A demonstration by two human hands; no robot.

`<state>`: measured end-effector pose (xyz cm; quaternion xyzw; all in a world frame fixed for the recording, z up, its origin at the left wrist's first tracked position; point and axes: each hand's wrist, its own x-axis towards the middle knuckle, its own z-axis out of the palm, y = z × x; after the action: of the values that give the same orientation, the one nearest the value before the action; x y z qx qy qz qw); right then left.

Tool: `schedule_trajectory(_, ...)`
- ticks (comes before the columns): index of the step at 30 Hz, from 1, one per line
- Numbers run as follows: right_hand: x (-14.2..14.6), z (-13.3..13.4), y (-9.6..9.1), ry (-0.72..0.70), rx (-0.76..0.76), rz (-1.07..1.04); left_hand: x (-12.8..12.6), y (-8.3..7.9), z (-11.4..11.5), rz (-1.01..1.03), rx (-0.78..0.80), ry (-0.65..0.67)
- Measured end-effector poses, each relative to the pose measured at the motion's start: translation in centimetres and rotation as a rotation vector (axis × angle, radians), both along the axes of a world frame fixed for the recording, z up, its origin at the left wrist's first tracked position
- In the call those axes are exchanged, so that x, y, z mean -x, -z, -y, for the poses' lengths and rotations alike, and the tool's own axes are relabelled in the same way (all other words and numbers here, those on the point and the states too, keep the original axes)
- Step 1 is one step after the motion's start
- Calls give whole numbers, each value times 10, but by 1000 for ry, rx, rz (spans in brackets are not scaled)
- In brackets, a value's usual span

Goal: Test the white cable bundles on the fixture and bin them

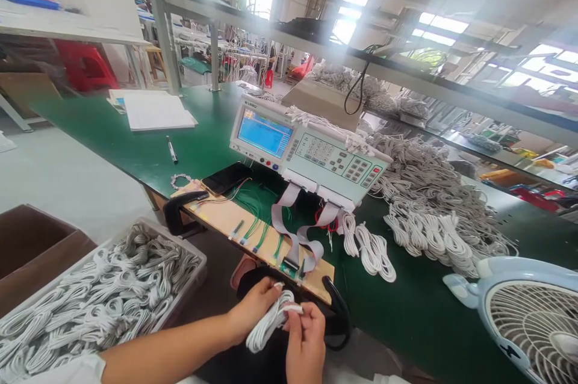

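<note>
Both of my hands hold one coiled white cable bundle low in the middle of the view, just in front of the wooden test board. My left hand wraps its fingers round the coil from the left. My right hand pinches the cable's end between thumb and fingers. The board carries green wires and grey ribbon cables that run up to a pale tester with a blue screen.
A grey bin full of coiled white cables stands at lower left beside a brown box. Several loose coils heap on the green bench at right. A blue fan, a pen, papers and a phone are nearby.
</note>
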<state>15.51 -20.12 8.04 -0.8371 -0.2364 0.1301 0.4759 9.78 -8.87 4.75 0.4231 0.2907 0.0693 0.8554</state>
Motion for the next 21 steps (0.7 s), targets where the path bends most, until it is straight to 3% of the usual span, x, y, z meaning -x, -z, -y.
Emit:
schedule_trajectory(3,-5,-4,-7,78,-13,-277,1,0,-8,23,-247,1)
schedule_trajectory(5,-11,-8,-14,67,7,-388,3,-5,-14,22,-286,81)
schedule_trajectory(8,-16,-14,-24,74,35,-413,5,-17,-22,40,-106,182)
schedule_trajectory(12,-15,-21,-31,127,26,-455,6,-28,-30,59,57,172)
schedule_trajectory(17,-18,-19,-31,199,24,-509,5,-25,-32,64,173,182)
schedule_trajectory(21,-17,-23,-26,222,-95,-643,4,-21,-33,45,198,139)
